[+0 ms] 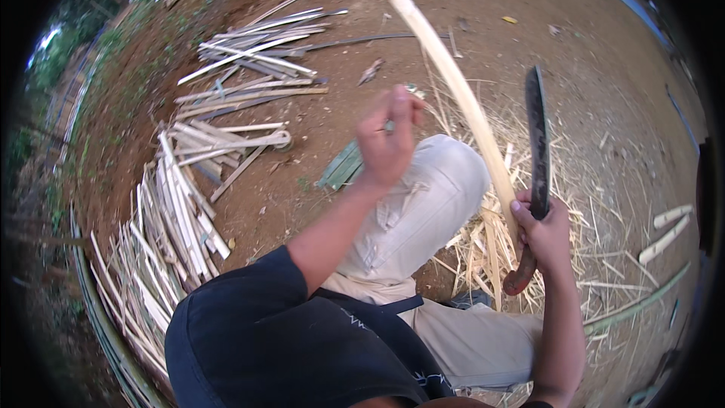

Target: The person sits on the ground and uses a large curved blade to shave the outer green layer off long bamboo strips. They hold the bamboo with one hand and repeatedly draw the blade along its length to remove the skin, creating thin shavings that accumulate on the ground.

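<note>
My right hand (545, 236) grips a machete (538, 143) by its reddish handle, with the dark blade pointing up and away. A long pale bamboo strip (445, 68) slants from the top of the view down to that hand, and its lower end passes just left of my fingers. I cannot tell whether the hand also holds it. My left hand (387, 142) is raised above my left knee (442, 181), blurred, fingers curled. A small pale bit shows between them, and what it is I cannot tell. I sit on bare earth in light trousers.
Heaps of split bamboo slats (177, 211) lie at my left, with more cut strips (253, 49) farther out. Straw-like shavings (483, 249) cover the ground under my legs. A green bamboo piece (341, 168) lies by my knee. Loose offcuts (668, 230) lie at the right.
</note>
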Demonstrator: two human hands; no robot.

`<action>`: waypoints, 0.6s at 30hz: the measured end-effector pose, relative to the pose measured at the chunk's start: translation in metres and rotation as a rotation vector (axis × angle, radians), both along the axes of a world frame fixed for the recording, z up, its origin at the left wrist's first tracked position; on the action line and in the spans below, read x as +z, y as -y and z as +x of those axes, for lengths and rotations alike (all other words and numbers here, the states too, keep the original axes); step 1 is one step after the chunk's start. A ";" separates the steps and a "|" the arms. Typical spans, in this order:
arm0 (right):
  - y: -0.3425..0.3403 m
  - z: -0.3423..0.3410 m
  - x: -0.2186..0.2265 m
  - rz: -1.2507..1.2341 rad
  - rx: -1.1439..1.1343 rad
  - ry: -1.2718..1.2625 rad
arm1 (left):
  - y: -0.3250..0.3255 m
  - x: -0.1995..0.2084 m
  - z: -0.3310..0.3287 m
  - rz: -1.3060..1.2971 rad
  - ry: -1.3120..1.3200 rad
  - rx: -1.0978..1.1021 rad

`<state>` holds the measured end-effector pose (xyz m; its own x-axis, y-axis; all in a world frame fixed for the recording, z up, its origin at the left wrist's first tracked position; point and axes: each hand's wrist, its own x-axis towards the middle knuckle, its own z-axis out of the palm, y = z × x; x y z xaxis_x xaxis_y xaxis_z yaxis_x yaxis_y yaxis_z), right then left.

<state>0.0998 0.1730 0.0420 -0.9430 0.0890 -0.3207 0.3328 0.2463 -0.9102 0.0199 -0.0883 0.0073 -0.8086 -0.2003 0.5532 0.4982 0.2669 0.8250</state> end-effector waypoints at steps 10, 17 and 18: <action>-0.059 -0.012 0.013 0.217 0.123 -0.027 | 0.073 0.105 -0.090 -1.611 -0.661 0.060; -0.095 -0.018 0.011 0.896 -0.192 -0.568 | 0.062 0.064 -0.069 -1.416 0.316 -0.448; -0.099 -0.020 0.008 1.047 -0.222 -0.788 | 0.055 0.058 -0.057 -1.251 0.474 -0.491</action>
<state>0.0801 0.2722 0.0498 -0.7773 0.1324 0.6151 -0.0688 0.9539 -0.2922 -0.0369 -0.1433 0.0652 -0.8073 0.5606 -0.1845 0.5000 0.8158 0.2907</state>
